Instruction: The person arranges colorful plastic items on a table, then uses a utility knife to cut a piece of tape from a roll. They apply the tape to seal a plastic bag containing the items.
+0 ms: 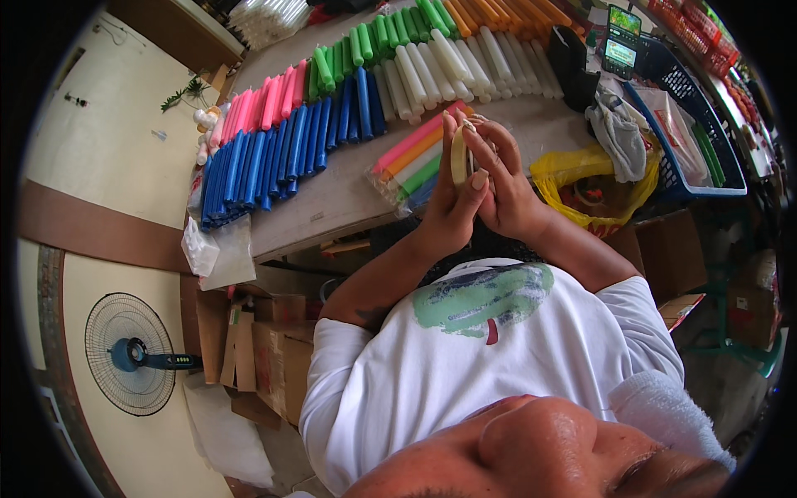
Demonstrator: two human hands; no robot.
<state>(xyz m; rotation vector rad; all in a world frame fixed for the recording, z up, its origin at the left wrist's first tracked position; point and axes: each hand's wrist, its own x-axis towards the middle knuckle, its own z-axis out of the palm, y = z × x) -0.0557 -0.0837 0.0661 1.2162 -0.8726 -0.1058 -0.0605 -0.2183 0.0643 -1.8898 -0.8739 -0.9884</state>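
On the grey worktop [328,205], blue candles [289,149] lie to the left of the multicoloured candle pack [413,154]. The person's left grip [448,217] and right grip [508,187] hold together a pale ring-shaped roll [458,159], at this pack's right side.

Cream wall [108,141], brown band [100,227]; blue-centred fan [130,354]; pale-topped table [320,199].

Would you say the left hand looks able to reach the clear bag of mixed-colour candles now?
Probably yes: the bag of candles lies near the left hand with nothing visible between, though that hand holds the tape roll.
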